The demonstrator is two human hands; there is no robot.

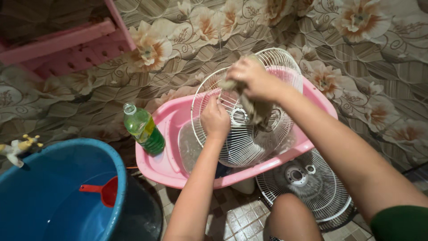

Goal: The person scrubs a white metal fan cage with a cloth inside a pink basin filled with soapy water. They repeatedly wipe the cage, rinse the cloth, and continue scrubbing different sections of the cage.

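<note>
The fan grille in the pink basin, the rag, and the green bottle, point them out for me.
fan grille (249, 147): head view, on its lower wires.
rag (256, 111): head view, on the hanging part below the right hand.
green bottle (149, 131): head view, on its body.

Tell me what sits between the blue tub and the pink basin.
In the head view, a green bottle stands between the blue tub and the pink basin, close against the basin's left rim.
</note>
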